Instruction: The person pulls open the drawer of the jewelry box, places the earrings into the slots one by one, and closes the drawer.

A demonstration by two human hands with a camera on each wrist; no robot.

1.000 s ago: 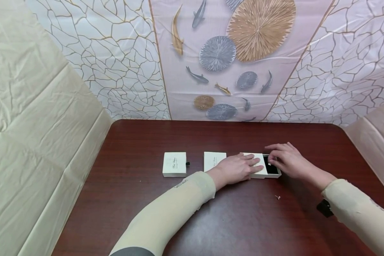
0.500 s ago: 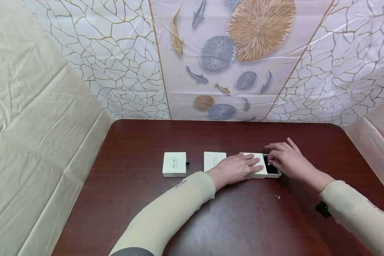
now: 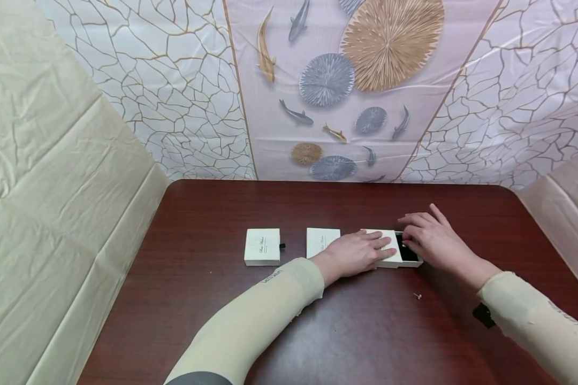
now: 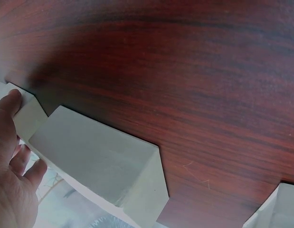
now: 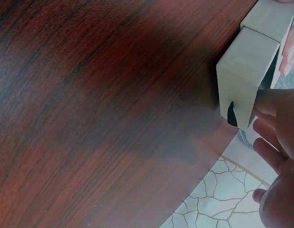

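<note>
My left hand (image 3: 356, 254) lies over the sleeve (image 3: 394, 261) of a white jewellery box, fingers across its top. In the left wrist view the thumb (image 4: 13, 100) rests against the box's long side. The drawer (image 3: 418, 263) sticks out to the right, lined with black padding (image 3: 408, 255). My right hand (image 3: 431, 240) dips thumb and forefinger into that drawer, where a tiny white earring (image 3: 404, 245) shows at the fingertips. Its little finger is raised. A black pull tab (image 5: 232, 114) hangs from the drawer's end. Another small stud earring (image 3: 418, 296) lies on the table in front.
Two more white boxes stand to the left: one box (image 3: 321, 240) partly behind my left wrist, and a farther box (image 3: 262, 247) with a black tab. The dark red wooden table (image 3: 366, 337) ends at a patterned cloth backdrop (image 3: 327, 133).
My right forearm has drifted slightly left and its little finger has lifted. The fingertips stay in the drawer. My left hand and the boxes have not moved.
</note>
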